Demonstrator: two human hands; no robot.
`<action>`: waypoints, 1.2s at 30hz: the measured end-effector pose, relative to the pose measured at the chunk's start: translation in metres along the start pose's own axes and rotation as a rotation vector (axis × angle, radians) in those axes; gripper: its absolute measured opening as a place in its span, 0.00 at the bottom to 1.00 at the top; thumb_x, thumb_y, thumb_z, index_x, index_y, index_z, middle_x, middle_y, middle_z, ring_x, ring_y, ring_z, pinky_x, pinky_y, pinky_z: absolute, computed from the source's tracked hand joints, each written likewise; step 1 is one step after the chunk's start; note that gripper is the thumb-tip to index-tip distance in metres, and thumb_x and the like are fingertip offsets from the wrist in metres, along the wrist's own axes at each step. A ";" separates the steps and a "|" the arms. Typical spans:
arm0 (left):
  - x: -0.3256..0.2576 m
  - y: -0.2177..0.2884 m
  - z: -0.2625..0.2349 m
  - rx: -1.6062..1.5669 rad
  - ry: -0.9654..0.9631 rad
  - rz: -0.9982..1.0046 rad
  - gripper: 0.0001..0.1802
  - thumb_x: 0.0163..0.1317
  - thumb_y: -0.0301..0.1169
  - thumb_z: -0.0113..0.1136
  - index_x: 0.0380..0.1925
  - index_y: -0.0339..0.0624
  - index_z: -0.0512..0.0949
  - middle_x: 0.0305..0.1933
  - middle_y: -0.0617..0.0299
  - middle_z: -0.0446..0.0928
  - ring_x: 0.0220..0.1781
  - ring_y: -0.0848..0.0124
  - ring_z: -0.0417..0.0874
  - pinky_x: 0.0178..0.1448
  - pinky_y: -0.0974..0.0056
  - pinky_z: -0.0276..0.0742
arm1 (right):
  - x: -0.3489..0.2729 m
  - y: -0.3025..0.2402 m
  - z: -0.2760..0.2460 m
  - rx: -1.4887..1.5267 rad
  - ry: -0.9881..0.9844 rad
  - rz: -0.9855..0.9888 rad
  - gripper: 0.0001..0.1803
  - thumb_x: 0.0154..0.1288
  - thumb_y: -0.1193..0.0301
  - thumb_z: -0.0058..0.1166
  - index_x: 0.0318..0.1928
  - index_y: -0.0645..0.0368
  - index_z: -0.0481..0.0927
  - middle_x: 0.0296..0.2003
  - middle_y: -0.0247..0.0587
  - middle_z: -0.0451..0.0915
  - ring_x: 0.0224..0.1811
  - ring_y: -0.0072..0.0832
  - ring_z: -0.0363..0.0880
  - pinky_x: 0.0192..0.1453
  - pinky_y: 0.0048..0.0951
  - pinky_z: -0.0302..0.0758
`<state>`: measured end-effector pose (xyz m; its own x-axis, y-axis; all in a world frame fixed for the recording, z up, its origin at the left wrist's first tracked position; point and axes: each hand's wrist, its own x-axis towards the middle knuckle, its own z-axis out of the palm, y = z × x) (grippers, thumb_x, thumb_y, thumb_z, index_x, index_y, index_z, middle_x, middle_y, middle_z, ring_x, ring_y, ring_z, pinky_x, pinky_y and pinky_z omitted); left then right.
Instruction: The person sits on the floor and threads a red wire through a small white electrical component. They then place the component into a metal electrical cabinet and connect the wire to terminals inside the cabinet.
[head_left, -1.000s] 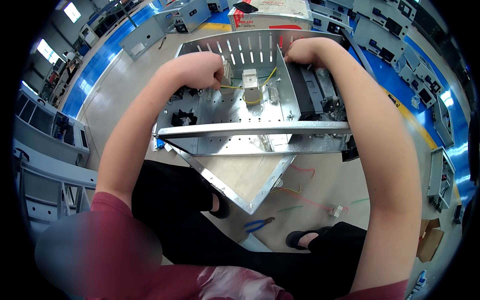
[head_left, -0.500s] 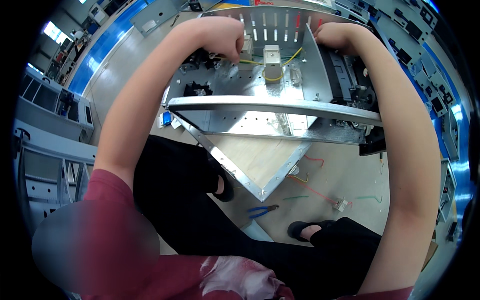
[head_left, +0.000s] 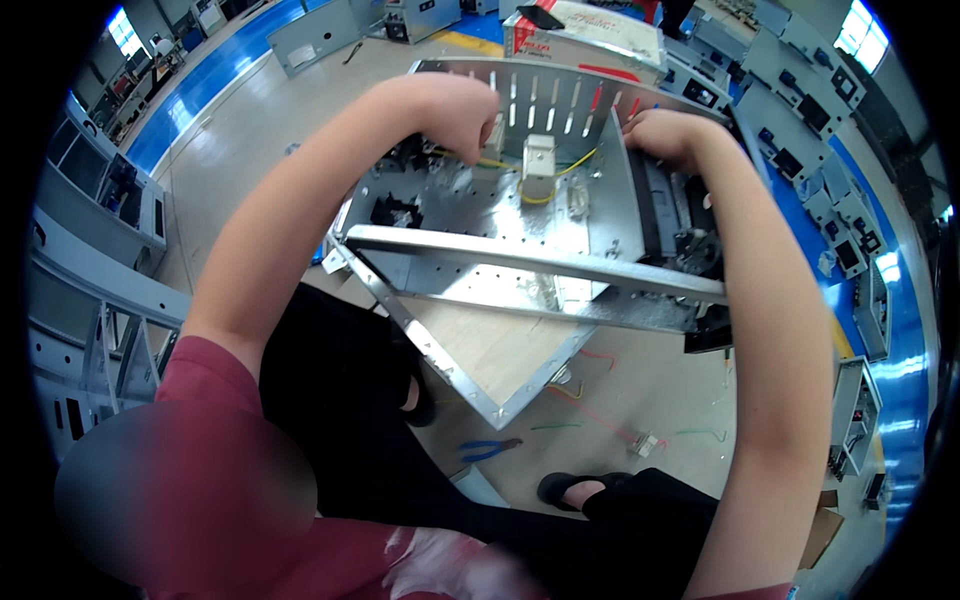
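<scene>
An open sheet-metal chassis (head_left: 470,272) sits in front of me, with slots along its far wall. Over its far left part, my left hand (head_left: 462,118) is closed with the fingers curled downward. A yellow wire (head_left: 492,162) passes just below those fingers; whatever they grip is hidden. My right hand (head_left: 664,136) reaches into the far right corner, beside the upright metal divider (head_left: 627,200). Its fingers are bent and partly covered, so their hold cannot be made out. Between the hands stands a pale block-shaped component (head_left: 538,165) with yellow wire around its base.
Below the chassis is a wooden board (head_left: 490,345) with a metal frame. On the floor lie blue-handled pliers (head_left: 488,450), loose wires and a small terminal block (head_left: 643,443). Beyond the chassis stands a box (head_left: 585,38); several grey metal panels (head_left: 795,90) stand at the right.
The whole view has shifted and tilted, so the chassis shows lower and at more of a slant. Both hands stay at about the same spots on it.
</scene>
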<state>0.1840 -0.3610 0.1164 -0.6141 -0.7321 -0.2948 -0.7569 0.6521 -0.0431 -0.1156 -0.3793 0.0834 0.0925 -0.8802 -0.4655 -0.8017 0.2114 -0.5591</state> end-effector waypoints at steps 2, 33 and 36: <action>0.003 0.000 -0.001 -0.003 0.006 0.015 0.12 0.51 0.34 0.73 0.34 0.40 0.93 0.34 0.54 0.91 0.37 0.59 0.92 0.45 0.55 0.87 | 0.005 0.004 -0.003 0.003 0.007 0.050 0.18 0.74 0.66 0.60 0.59 0.58 0.87 0.55 0.44 0.89 0.55 0.34 0.89 0.62 0.46 0.82; 0.002 0.002 0.002 0.030 -0.033 -0.053 0.12 0.48 0.36 0.71 0.29 0.40 0.91 0.34 0.50 0.89 0.37 0.52 0.90 0.43 0.50 0.85 | 0.005 0.002 -0.006 -0.112 -0.050 0.075 0.32 0.75 0.51 0.62 0.68 0.61 0.82 0.63 0.45 0.83 0.55 0.36 0.85 0.58 0.41 0.83; 0.001 0.001 0.003 0.031 -0.039 -0.064 0.12 0.48 0.36 0.71 0.30 0.40 0.91 0.34 0.50 0.89 0.37 0.52 0.90 0.43 0.50 0.85 | 0.000 0.000 -0.004 -0.145 -0.026 0.051 0.32 0.74 0.49 0.63 0.68 0.58 0.82 0.63 0.45 0.83 0.57 0.37 0.85 0.58 0.42 0.83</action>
<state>0.1830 -0.3604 0.1132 -0.5548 -0.7650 -0.3272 -0.7868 0.6102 -0.0928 -0.1183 -0.3809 0.0864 0.0630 -0.8582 -0.5094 -0.8823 0.1907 -0.4304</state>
